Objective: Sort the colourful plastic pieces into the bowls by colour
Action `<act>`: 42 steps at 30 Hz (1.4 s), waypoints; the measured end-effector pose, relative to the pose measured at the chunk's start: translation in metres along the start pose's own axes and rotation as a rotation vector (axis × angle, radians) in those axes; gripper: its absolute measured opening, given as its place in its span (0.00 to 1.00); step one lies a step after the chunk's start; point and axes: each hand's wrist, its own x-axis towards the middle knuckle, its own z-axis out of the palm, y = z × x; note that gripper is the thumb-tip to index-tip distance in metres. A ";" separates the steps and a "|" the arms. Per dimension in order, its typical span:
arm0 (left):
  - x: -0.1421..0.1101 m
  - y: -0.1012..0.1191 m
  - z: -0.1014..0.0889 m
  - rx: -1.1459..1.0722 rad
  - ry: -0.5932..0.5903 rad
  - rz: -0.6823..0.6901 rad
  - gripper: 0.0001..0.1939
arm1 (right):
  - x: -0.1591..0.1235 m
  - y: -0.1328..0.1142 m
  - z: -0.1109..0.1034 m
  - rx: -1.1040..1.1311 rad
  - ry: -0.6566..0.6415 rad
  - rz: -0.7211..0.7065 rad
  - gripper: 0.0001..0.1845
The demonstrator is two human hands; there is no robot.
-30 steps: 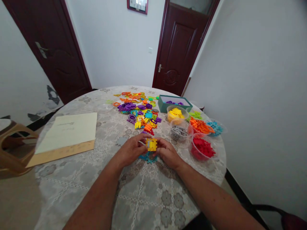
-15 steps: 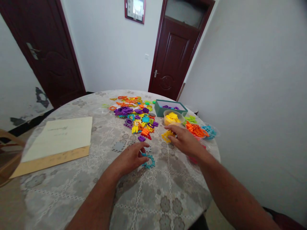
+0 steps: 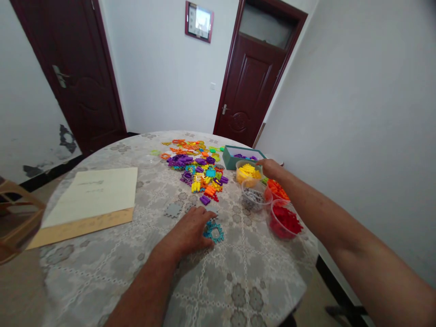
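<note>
My left hand (image 3: 193, 230) rests on the tablecloth with thumb and forefinger apart. Between them lie turquoise toothed plastic pieces (image 3: 215, 232), one a ring with an open middle. My right hand (image 3: 271, 169) is reaching out at the right rim of a clear tub of yellow pieces (image 3: 249, 172). Its fingertips point away and are mostly hidden, so what they hold does not show. Just left of my left hand lies a flat grey toothed tile (image 3: 173, 210).
A mixed pile of coloured pieces (image 3: 197, 165) spreads over the middle. Beyond the tubs sits a green box (image 3: 231, 162). Nearer are tubs of grey (image 3: 254, 197), orange (image 3: 277, 190) and red pieces (image 3: 285, 221). Paper on cardboard (image 3: 93, 195) lies at left.
My right hand has gone from the yellow piece on the cloth out to the yellow tub; that piece no longer lies there. My left fingers have spread around the turquoise pieces.
</note>
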 end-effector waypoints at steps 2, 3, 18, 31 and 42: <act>0.001 -0.001 0.002 0.015 0.007 0.015 0.37 | -0.005 -0.002 0.001 -0.022 0.010 0.011 0.23; 0.002 -0.001 0.003 0.021 0.014 0.021 0.36 | -0.008 -0.005 0.000 -0.035 0.010 0.017 0.25; 0.003 -0.012 0.006 0.089 0.105 -0.027 0.32 | -0.172 -0.158 0.042 0.380 -0.257 -0.369 0.21; 0.002 -0.012 0.002 0.168 0.116 -0.091 0.29 | -0.169 -0.152 0.083 1.015 -0.226 -0.171 0.11; 0.005 -0.011 -0.012 0.042 0.288 -0.289 0.15 | -0.162 -0.158 0.102 1.228 -0.235 -0.038 0.12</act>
